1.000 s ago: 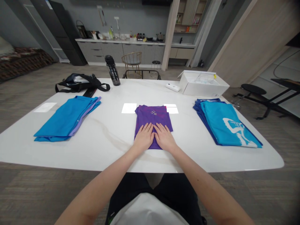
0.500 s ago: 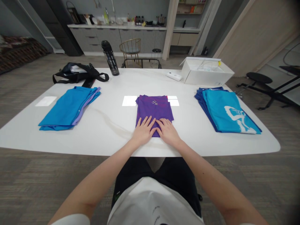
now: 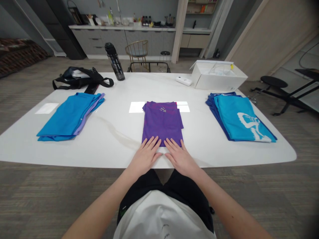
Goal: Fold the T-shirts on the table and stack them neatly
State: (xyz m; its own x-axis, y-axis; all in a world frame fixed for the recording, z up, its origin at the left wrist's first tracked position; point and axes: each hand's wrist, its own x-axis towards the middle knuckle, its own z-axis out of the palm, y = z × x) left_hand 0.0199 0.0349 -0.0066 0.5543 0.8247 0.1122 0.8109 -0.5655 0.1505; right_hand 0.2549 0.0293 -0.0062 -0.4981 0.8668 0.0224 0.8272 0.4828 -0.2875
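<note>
Folded purple shirt [image 3: 162,122] flat, mid-table. Left hand [image 3: 145,155], right hand [image 3: 181,156]: fingers slightly spread on its near edge, not pinching; both nearer the white glossy table's [image 3: 119,146] edge than before.

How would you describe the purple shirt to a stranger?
Find the white table, then look between the left pile and right pile. The folded shirt there, touched by the left hand and right hand, is deep purple on top, its neighbours bright blue.
</note>
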